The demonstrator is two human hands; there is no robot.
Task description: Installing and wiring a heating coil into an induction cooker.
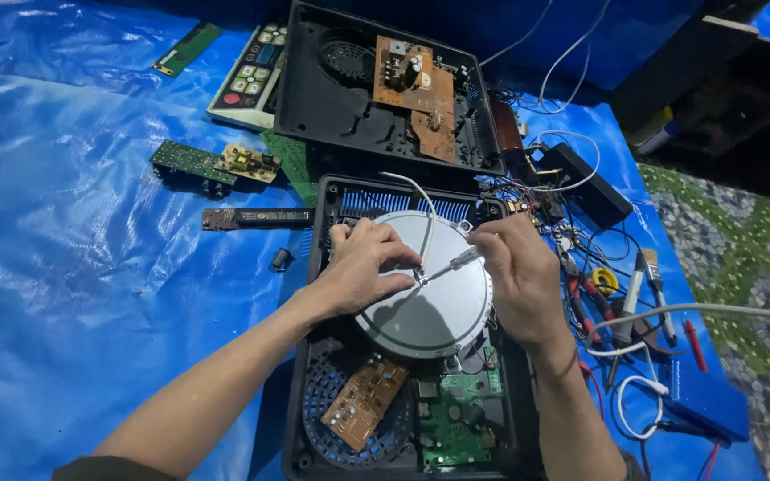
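Observation:
An opened black cooker housing lies in front of me with a round silver coil disc on top. My left hand rests on the disc, fingers pressing near its centre. My right hand grips a small screwdriver with a clear handle, its tip at the disc's centre. A white wire runs from the centre over the disc's far edge. Below the disc sit a brown circuit board over a fan grille and a green board.
A second open black housing with a brown board lies behind. Loose boards, a control panel and a strip sit at left on the blue tarp. Tools, a brush and wires crowd the right.

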